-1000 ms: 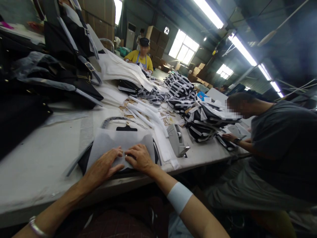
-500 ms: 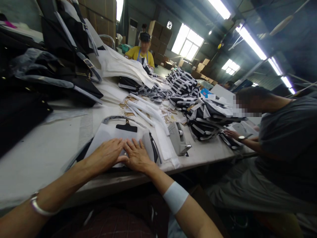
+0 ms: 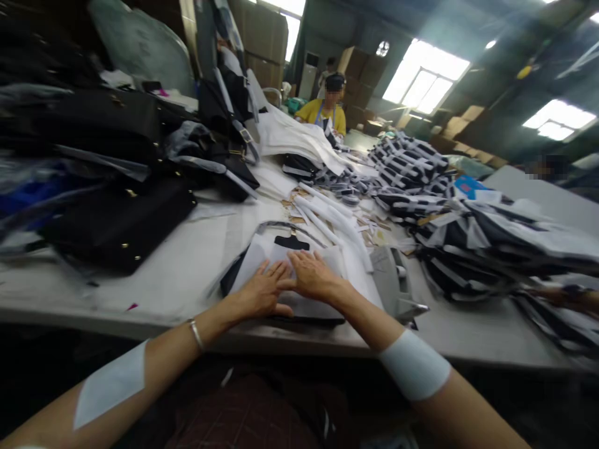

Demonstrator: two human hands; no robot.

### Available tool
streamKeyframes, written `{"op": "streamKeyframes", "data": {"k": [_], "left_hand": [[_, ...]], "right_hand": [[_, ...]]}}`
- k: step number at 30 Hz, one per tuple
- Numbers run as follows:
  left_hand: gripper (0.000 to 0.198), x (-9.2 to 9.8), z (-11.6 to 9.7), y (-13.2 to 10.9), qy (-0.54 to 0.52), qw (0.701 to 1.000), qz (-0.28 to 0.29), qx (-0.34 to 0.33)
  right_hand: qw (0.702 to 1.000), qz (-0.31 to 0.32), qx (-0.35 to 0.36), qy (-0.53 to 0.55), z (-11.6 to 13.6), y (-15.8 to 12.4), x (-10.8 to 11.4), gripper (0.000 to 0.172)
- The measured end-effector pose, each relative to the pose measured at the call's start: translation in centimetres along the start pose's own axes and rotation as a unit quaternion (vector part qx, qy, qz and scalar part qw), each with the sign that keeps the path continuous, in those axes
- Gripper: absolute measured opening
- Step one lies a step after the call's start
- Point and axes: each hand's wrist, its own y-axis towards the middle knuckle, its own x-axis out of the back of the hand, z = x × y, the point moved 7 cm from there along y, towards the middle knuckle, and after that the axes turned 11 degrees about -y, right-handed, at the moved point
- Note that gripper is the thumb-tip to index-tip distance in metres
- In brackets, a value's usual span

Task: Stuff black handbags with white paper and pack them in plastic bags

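Note:
A black handbag (image 3: 228,278) lies flat near the table's front edge, with a white sheet (image 3: 246,269) spread over most of it. Its handle (image 3: 269,224) arches at the far side, above a black flap tab (image 3: 291,242). My left hand (image 3: 264,290) rests on the sheet with fingers stretched out. Beside it, my right hand (image 3: 309,274) presses flat on the same sheet, its fingertips close to the tab. The two hands meet or overlap slightly at the fingers. Neither hand grips anything.
A grey tape dispenser (image 3: 390,284) stands right of the bag, beside long white padding strips (image 3: 360,280). Black handbags (image 3: 116,218) are heaped at left. Stacks of wrapped black pieces (image 3: 407,162) fill the right. A person in yellow (image 3: 309,113) works across the table; another's hand shows far right.
The view has swung left, bringing more handbags into sight. My left hand has shifted lower across the sheet, and the right side of the bag now lies covered by the white sheet.

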Motion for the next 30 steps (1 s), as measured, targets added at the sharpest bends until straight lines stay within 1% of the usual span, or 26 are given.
{"op": "streamKeyframes", "data": {"k": [1, 2, 4, 7, 9, 10, 12, 15, 17, 18, 19, 21, 23, 24, 27, 29, 30], "left_hand": [[0.09, 0.1, -0.1, 0.0, -0.004, 1.0, -0.003, 0.002], [0.093, 0.3, 0.0, 0.0, -0.007, 1.0, -0.013, 0.003], [0.1, 0.3, 0.2, -0.3, -0.014, 0.999, -0.037, -0.001], [0.105, -0.2, 0.8, -0.7, -0.038, 0.998, -0.049, -0.008], [0.099, -0.3, 1.3, -0.8, -0.049, 0.998, -0.039, 0.001], [0.092, 0.0, 1.4, -0.7, -0.05, 0.998, -0.033, 0.008], [0.08, 1.0, 1.3, -0.1, -0.048, 0.999, -0.02, 0.012], [0.059, 3.4, -0.2, 1.6, -0.046, 0.998, 0.0, -0.031], [0.035, 4.6, -1.2, 2.8, -0.029, 0.998, 0.01, -0.061], [0.026, 5.1, -1.2, 3.3, -0.01, 0.998, 0.005, -0.055], [0.022, 5.3, -1.0, 3.7, 0.012, 0.999, -0.007, -0.037], [0.021, 5.2, 0.0, 3.6, 0.05, 0.998, -0.043, 0.017], [0.02, 4.8, 1.2, 2.9, 0.057, 0.992, -0.091, 0.059], [0.02, 4.5, 1.7, 2.4, 0.051, 0.99, -0.111, 0.068], [0.019, 3.8, 2.8, 1.5, 0.035, 0.984, -0.157, 0.079], [0.022, 3.6, 3.0, 1.4, 0.042, 0.982, -0.17, 0.073], [0.026, 3.6, 3.0, 1.4, 0.046, 0.98, -0.178, 0.071]], "right_hand": [[0.999, -0.031, 0.015, -0.015, 0.2, 0.1, 0.1, 0.08], [0.998, -0.054, 0.031, -0.023, 0.3, 0.0, -0.3, 0.08], [0.997, -0.06, 0.044, -0.019, 0.2, -0.4, -2.3, 0.076], [0.998, -0.055, 0.005, -0.006, -0.7, -1.3, -5.4, 0.076], [0.998, -0.066, -0.007, -0.01, -1.1, -1.6, -6.4, 0.077], [0.997, -0.071, -0.004, -0.012, -1.1, -1.6, -6.5, 0.076], [0.997, -0.076, 0.008, -0.014, -1.0, -1.5, -6.4, 0.076], [0.997, -0.078, 0.021, -0.012, -0.8, -1.4, -6.1, 0.075], [0.997, -0.078, 0.023, -0.007, -0.8, -1.4, -6.0, 0.072], [0.997, -0.079, 0.023, -0.003, -0.8, -1.4, -6.0, 0.071], [0.996, -0.081, 0.022, 0.0, -0.9, -1.5, -6.0, 0.072], [0.996, -0.088, 0.022, 0.008, -1.1, -1.5, -6.1, 0.075], [0.994, -0.107, 0.018, 0.027, -1.4, -1.4, -6.1, 0.076], [0.991, -0.126, 0.011, 0.041, -1.7, -1.4, -6.0, 0.072], [0.974, -0.213, -0.038, 0.064, -2.7, -1.7, -5.4, 0.049], [0.963, -0.255, -0.073, 0.043, -3.1, -2.1, -5.1, 0.042], [0.961, -0.263, -0.084, 0.024, -3.1, -2.1, -5.0, 0.041]]}}
